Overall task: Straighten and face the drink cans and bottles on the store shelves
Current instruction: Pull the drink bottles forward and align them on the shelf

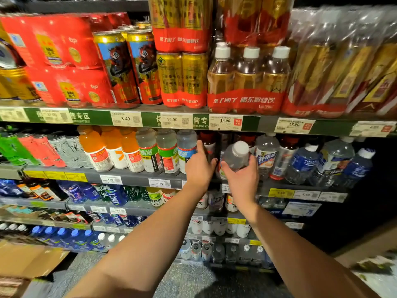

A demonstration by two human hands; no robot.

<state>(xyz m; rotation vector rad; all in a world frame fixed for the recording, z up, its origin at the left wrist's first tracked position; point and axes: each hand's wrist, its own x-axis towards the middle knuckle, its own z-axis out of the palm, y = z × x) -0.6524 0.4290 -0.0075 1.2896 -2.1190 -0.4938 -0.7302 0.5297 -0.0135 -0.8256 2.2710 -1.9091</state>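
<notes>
My right hand (242,177) grips a clear bottle with a white cap (236,154), tilted toward me, in front of the second shelf (129,176). My left hand (199,166) reaches onto the same shelf just left of it, fingers around a blue-labelled clear bottle (186,147); the thumb points up. What the left fingers hold is partly hidden. Green-labelled clear bottles (167,151) and orange drinks (94,147) stand in a row to the left. Clear and dark-blue bottles (303,164) stand to the right.
The top shelf carries red can multipacks (64,61), tall cans (120,65), gold cans (182,78) and shrink-wrapped bottles (247,78). Price tags (171,120) line the shelf edges. Lower shelves hold more bottles. A cardboard box (28,261) sits on the floor at left.
</notes>
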